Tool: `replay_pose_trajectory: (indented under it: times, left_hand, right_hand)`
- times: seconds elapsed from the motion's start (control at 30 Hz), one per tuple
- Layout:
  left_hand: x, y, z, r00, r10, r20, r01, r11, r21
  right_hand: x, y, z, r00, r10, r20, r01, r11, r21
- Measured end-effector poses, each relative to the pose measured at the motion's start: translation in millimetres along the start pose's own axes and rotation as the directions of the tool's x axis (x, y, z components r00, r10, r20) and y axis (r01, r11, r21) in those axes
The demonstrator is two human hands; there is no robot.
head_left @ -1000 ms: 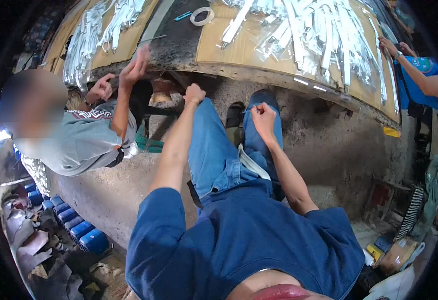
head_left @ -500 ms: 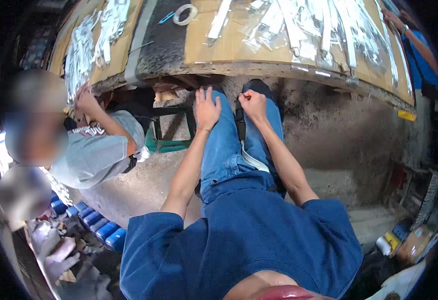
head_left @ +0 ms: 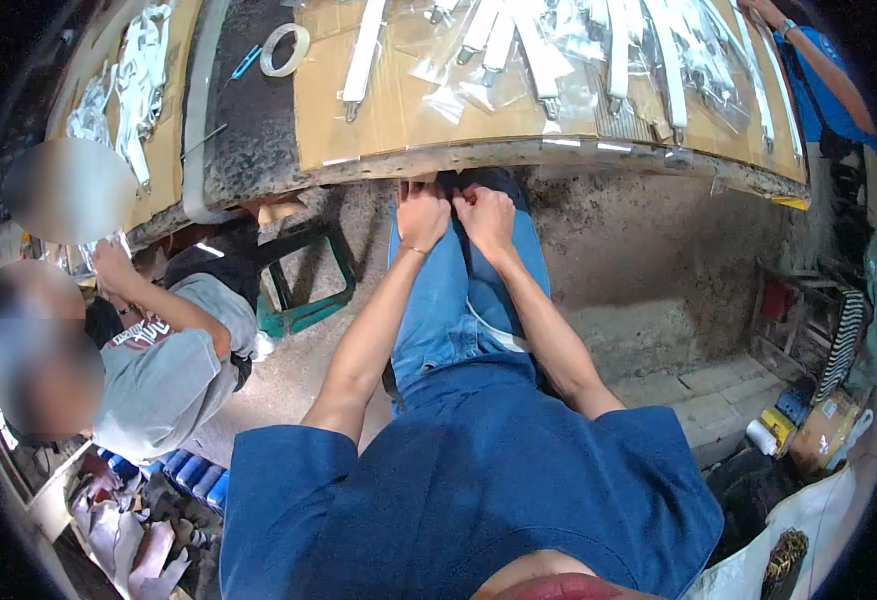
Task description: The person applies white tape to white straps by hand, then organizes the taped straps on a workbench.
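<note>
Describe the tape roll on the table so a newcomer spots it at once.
Find the table across the top, then its dark strip between two cardboard sheets. On that strip, at the right-hand sheet's edge, lies the pale tape roll. Its open ring shape sets it apart from the slim blue tool beside it.

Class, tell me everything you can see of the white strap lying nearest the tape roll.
The white strap is a long, flat, smooth-looking band with a metal-looking clip at its lower end. It lies almost straight, slightly slanted, on brown cardboard, clip towards the near table edge. Its upper end runs out of the picture. Whether clear plastic covers it is hard to tell.
</note>
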State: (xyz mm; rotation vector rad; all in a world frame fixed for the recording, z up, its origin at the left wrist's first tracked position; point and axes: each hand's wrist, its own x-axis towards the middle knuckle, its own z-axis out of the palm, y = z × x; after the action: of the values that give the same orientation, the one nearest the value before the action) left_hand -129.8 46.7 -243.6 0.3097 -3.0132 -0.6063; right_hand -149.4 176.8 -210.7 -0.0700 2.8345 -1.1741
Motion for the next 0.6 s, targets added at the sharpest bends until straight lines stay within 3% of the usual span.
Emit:
replay_pose_trajectory:
  times: [0.07,0.1,0.2,0.23,0.27,0.3,0.33,0.4,0.43,0.47,0.5,0.53,0.6]
  left_hand:
    - [0.5,-25.5,17.1,0.992,0.075,0.101,-0.065,0.993,-0.098]
    - [-0.8,-18.2,-4.1,0.985,0.119,0.124,-0.122,0.992,0.015]
    - [-7.6,-28.0,-10.3,0.993,0.026,0.115,-0.017,0.997,-0.074]
    - [-16.9,-18.6,-40.3,0.953,0.070,0.294,-0.069,0.998,-0.016]
    - [-17.2,-0.7,-88.0,0.878,0.101,0.467,-0.129,0.991,0.028]
    - [-3.2,4.4,-127.3,0.700,0.285,0.654,-0.151,0.955,-0.255]
    - [8.1,8.8,-167.8,0.469,0.496,0.730,-0.089,0.849,-0.520]
    - [52.1,21.2,-238.0,0.680,0.304,0.667,0.209,0.792,-0.574]
    - [72.9,11.9,-252.1,0.913,0.188,0.362,-0.017,0.904,-0.428]
    - [102.5,2.0,-260.8,0.985,0.056,0.161,-0.008,0.960,-0.281]
    - [135.5,-36.0,-240.8,0.967,0.178,-0.180,-0.193,0.979,-0.067]
    - [173.5,-76.4,-221.9,0.878,0.322,-0.354,-0.305,0.946,0.105]
    - [203.1,-106.2,-210.2,0.824,0.349,-0.447,-0.347,0.934,0.088]
  right_hand:
    - [-1.7,0.5,4.7,0.999,-0.001,0.048,0.002,1.000,-0.018]
    - [-1.7,-3.3,6.6,0.996,-0.013,0.091,0.011,1.000,0.019]
    - [-2.2,-16.5,8.4,0.987,-0.066,0.146,0.056,0.996,0.073]
    - [-2.0,-18.5,7.1,0.987,-0.066,0.145,0.049,0.991,0.122]
    - [-1.3,-18.3,5.7,0.988,-0.063,0.144,0.038,0.985,0.170]
    - [-1.6,-12.0,6.0,0.987,-0.033,0.159,-0.006,0.972,0.236]
    - [-3.4,-10.1,3.7,0.986,0.030,0.163,-0.082,0.943,0.323]
    - [-0.9,-4.9,-2.5,0.981,-0.042,0.190,-0.028,0.935,0.354]
    - [-1.2,-2.8,-1.0,0.975,-0.098,0.202,0.011,0.919,0.394]
    - [-1.3,-9.0,-5.4,0.973,-0.115,0.200,0.028,0.921,0.389]
    - [-1.5,-20.1,-14.9,0.936,-0.215,0.278,0.086,0.907,0.413]
    - [2.0,-34.1,-25.6,0.882,-0.318,0.349,0.145,0.886,0.441]
    - [20.4,-88.4,-49.7,0.850,-0.453,0.268,0.316,0.847,0.428]
